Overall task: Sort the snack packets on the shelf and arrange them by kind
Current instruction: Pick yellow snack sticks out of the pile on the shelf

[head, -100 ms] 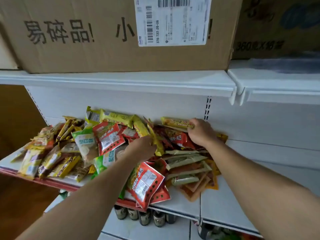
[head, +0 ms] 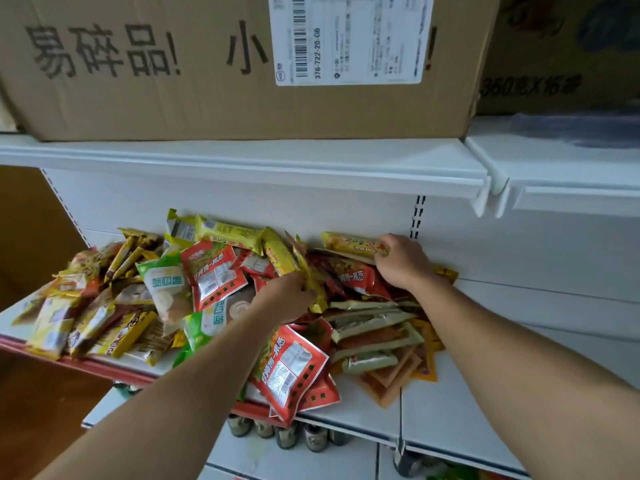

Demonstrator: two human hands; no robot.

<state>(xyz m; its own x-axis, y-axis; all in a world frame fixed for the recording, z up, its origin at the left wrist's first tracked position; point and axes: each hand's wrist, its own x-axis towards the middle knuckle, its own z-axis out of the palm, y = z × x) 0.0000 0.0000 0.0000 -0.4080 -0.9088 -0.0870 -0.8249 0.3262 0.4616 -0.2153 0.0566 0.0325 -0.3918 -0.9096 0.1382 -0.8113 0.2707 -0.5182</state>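
A mixed heap of snack packets lies on the white shelf: red packets, green-and-white packets, yellow stick packets and pale green flat packets. My left hand reaches into the middle of the heap and grips a yellow packet. My right hand is at the back of the shelf and pinches the end of a long yellow packet that lies against the rear wall.
A large cardboard box with a shipping label sits on the upper shelf, close above my hands. A second box stands to the right. Bottles stand on the shelf below. The right part of the shelf is bare.
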